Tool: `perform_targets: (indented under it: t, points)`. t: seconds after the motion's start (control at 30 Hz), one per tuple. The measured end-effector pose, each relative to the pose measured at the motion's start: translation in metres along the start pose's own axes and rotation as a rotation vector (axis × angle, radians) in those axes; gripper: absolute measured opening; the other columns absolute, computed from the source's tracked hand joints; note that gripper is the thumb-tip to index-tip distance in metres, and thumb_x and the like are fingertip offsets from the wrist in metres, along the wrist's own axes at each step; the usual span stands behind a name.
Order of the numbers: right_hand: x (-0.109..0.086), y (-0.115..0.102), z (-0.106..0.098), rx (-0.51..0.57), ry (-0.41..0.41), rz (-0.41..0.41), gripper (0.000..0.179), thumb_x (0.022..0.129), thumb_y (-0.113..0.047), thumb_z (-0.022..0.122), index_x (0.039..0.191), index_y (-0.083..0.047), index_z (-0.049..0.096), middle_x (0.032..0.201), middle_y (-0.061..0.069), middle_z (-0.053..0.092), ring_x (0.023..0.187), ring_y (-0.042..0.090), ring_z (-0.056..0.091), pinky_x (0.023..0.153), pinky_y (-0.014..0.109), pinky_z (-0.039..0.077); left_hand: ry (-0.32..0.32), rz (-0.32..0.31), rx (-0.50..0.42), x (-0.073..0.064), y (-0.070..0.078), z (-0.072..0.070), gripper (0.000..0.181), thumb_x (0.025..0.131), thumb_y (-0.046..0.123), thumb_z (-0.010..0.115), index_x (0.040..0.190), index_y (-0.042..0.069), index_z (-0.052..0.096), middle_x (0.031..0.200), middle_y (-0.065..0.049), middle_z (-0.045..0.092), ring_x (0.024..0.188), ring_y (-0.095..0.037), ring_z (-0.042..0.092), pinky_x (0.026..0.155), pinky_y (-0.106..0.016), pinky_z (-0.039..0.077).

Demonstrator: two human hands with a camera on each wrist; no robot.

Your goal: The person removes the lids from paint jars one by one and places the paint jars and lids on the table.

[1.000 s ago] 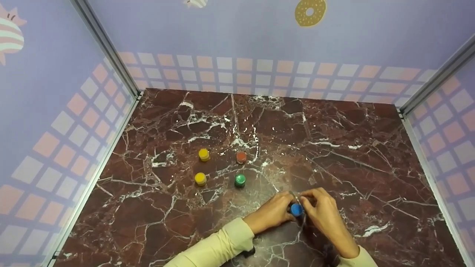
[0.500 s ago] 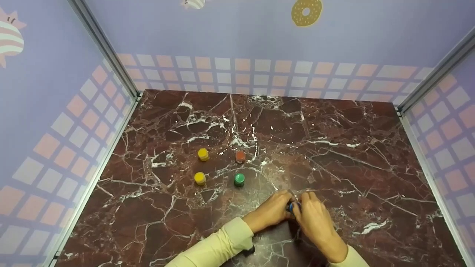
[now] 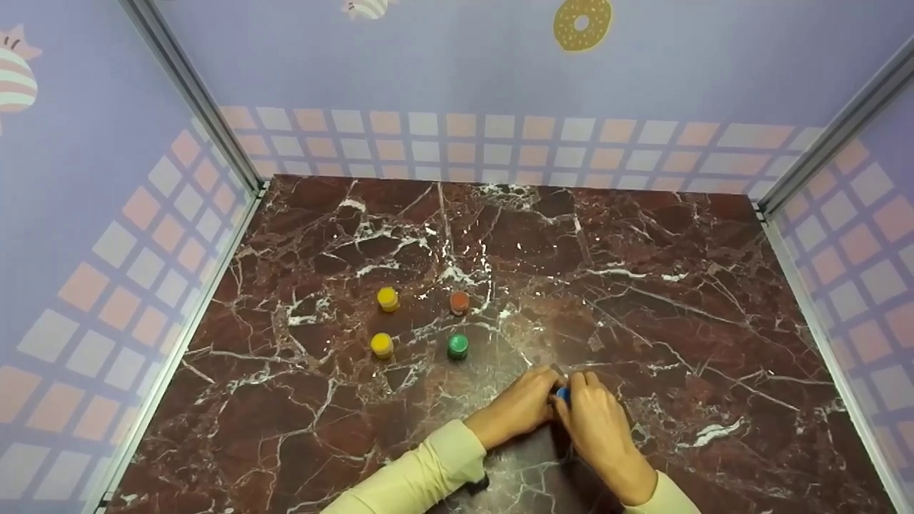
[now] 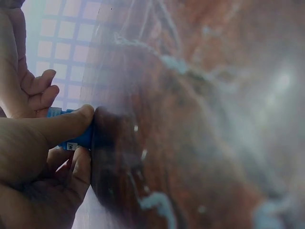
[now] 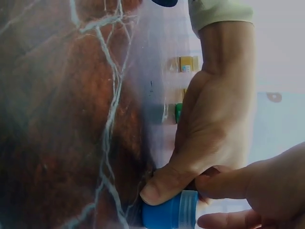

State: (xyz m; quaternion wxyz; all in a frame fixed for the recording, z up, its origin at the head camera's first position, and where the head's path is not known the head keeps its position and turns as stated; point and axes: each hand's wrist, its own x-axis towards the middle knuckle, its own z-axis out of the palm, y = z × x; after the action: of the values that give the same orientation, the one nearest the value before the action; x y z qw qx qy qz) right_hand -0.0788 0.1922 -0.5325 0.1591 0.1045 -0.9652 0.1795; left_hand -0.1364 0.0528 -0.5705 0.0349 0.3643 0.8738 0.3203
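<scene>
Blue jar (image 5: 164, 213) upright on the table (image 3: 678, 307), toward the near side. Pinched at the body by thumb and finger of the left hand (image 3: 525, 400). Right hand (image 3: 596, 422) close about the ridged lid (image 5: 188, 210), fingers bent; cannot tell whether pinching or merely touching. Probably light and stiff, hardly fragile, with smooth sides likely to slip under a weak hold. Best held low around the body, leaving the lid uncovered. Green jar (image 3: 458, 346) well apart, farther left.

No wording legible: blue jar (image 4: 85, 138) bears white label (image 4: 72, 146), dark letters too small to read; yellow jar (image 5: 184, 61), nearer left edge of tabletop (image 3: 643, 321), bears pale label (image 5: 186, 68), too blurred
</scene>
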Motion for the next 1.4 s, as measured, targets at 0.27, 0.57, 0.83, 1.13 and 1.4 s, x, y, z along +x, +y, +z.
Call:
perform_targets:
  t: [0.27,0.57,0.83,1.13,1.4]
  points:
    - [0.000,-0.001,0.001,0.008,-0.021,-0.051,0.028,0.078,0.004,0.083,0.084,0.003,0.055,0.078,0.011,0.050,0.067,0.034,0.061,0.056,0.046,0.054,0.000,-0.001,-0.030,-0.001,-0.001,0.000,0.026,0.081,0.010,0.082,0.103,0.005,0.069,0.098,-0.003,0.066,0.094,-0.013,0.061,0.089,-0.020,0.049]
    - [0.007,0.011,-0.006,0.053,-0.099,-0.173,0.028,0.076,0.005,0.084,0.091,0.003,0.062,0.086,0.009,0.052,0.076,0.028,0.059,0.065,0.043,0.055,-0.022,-0.002,-0.019,0.001,-0.002,-0.004,0.027,0.079,0.012,0.082,0.101,0.007,0.067,0.097,0.000,0.062,0.091,-0.012,0.059,0.086,-0.021,0.049]
    - [0.012,0.026,-0.009,0.100,-0.149,-0.336,0.030,0.074,0.006,0.085,0.096,0.000,0.065,0.087,0.002,0.050,0.076,0.016,0.050,0.066,0.034,0.051,-0.019,-0.027,0.006,0.002,-0.002,-0.001,0.031,0.081,0.020,0.086,0.099,0.006,0.065,0.096,-0.001,0.064,0.091,-0.013,0.061,0.087,-0.022,0.050]
    - [0.018,0.040,-0.011,0.160,-0.202,-0.486,0.033,0.072,0.009,0.084,0.100,-0.002,0.070,0.102,0.005,0.065,0.092,0.018,0.061,0.078,0.034,0.056,-0.009,-0.005,0.010,0.000,-0.003,-0.001,0.037,0.080,0.022,0.087,0.104,0.005,0.066,0.099,-0.002,0.066,0.095,-0.014,0.062,0.088,-0.021,0.049]
    - [0.022,0.055,-0.008,0.273,-0.210,-0.634,0.038,0.070,0.017,0.073,0.101,-0.004,0.072,0.109,0.002,0.066,0.100,0.018,0.062,0.084,0.032,0.054,-0.017,-0.026,-0.012,0.001,-0.002,-0.002,0.036,0.077,0.020,0.090,0.101,0.007,0.066,0.095,0.000,0.063,0.089,-0.010,0.060,0.084,-0.016,0.048]
